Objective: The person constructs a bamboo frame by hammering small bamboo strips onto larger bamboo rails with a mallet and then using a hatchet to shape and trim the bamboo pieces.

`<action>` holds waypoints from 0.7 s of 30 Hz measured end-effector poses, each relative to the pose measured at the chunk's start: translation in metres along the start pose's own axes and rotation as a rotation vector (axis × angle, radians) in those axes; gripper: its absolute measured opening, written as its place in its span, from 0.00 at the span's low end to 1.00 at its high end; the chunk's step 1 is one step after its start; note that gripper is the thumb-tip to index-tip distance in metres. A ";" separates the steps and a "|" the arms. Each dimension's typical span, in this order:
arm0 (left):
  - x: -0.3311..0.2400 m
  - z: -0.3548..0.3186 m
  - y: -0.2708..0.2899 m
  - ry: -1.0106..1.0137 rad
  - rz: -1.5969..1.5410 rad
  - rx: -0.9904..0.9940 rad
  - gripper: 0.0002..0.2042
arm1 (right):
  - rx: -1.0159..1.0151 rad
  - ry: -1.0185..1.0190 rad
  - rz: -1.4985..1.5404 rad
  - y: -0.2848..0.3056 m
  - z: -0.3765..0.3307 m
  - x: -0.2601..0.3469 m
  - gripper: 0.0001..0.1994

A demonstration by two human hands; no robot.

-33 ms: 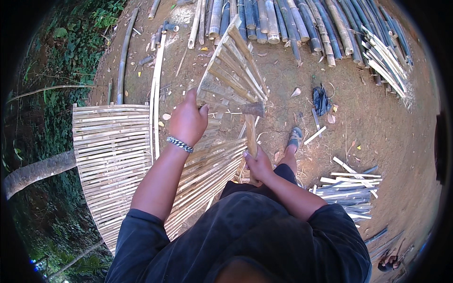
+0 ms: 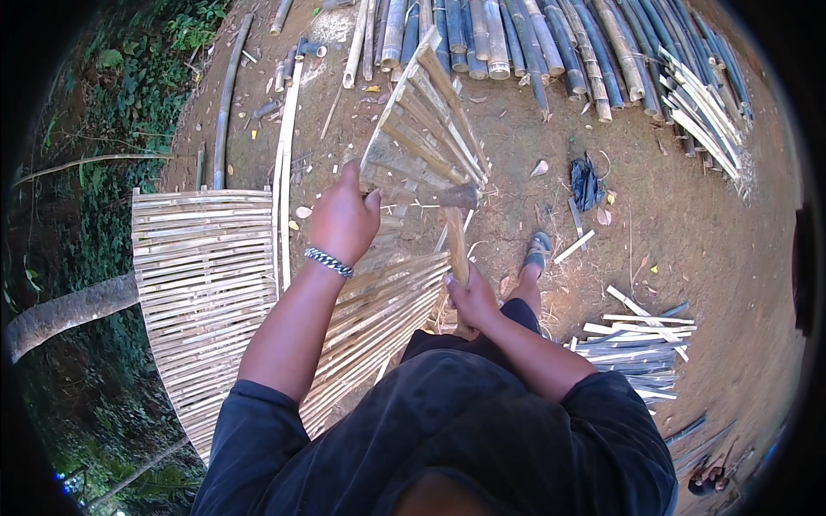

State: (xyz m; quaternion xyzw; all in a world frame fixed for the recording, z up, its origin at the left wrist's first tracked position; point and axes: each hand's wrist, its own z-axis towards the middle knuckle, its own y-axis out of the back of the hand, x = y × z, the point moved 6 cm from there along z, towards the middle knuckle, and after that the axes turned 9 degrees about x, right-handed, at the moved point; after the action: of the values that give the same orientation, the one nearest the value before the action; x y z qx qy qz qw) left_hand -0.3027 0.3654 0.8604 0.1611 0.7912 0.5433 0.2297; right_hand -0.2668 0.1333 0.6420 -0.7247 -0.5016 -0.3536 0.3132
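Note:
My right hand [image 2: 471, 301] is closed round the wooden handle of a hatchet-like tool [image 2: 458, 245], which stands roughly upright in front of me. Its dark, worn metal head [image 2: 458, 197] reaches left toward my left hand [image 2: 344, 219]. That hand is closed, with thumb and fingers at the left end of the head; whether it grips the metal or something small is hidden. Behind the head rises a fan-shaped frame of bamboo slats [image 2: 428, 120]. Below and left of the hands spreads a wide panel of split bamboo strips [image 2: 206, 284], partly under my left forearm.
Many bamboo poles [image 2: 499, 43] lie along the far side, with pale split strips [image 2: 701, 112] at their right. Cut strips [image 2: 632, 344] are piled at my right. A black plastic bag [image 2: 587, 183] lies on the dirt near my sandalled foot [image 2: 538, 249]. Greenery [image 2: 86, 258] borders the left.
The tool's head has shifted very slightly left, its handle with it. Both hands stay in nearly the same place.

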 end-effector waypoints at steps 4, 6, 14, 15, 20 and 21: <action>0.000 -0.002 -0.003 -0.088 -0.008 -0.069 0.28 | 0.002 0.045 -0.116 0.000 0.002 0.005 0.24; -0.005 -0.003 -0.002 -0.075 -0.008 -0.060 0.28 | -0.049 0.133 -0.174 0.000 0.000 0.011 0.25; -0.013 -0.007 -0.004 -0.071 0.020 -0.058 0.27 | -0.079 0.039 -0.362 -0.009 0.015 0.014 0.24; -0.012 -0.008 -0.003 -0.067 0.027 -0.063 0.27 | -0.118 0.102 -0.345 -0.006 0.012 0.016 0.23; -0.022 -0.008 -0.005 -0.091 0.023 -0.044 0.27 | -0.302 0.337 -0.269 0.001 0.001 0.030 0.23; -0.025 -0.009 -0.008 -0.098 0.020 -0.035 0.26 | -0.246 0.239 -0.316 -0.001 0.006 0.024 0.23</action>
State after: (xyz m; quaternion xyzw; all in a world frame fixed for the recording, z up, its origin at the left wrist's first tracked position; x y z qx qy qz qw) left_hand -0.2868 0.3427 0.8603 0.1911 0.7679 0.5508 0.2654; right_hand -0.2602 0.1509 0.6586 -0.6230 -0.5213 -0.5401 0.2202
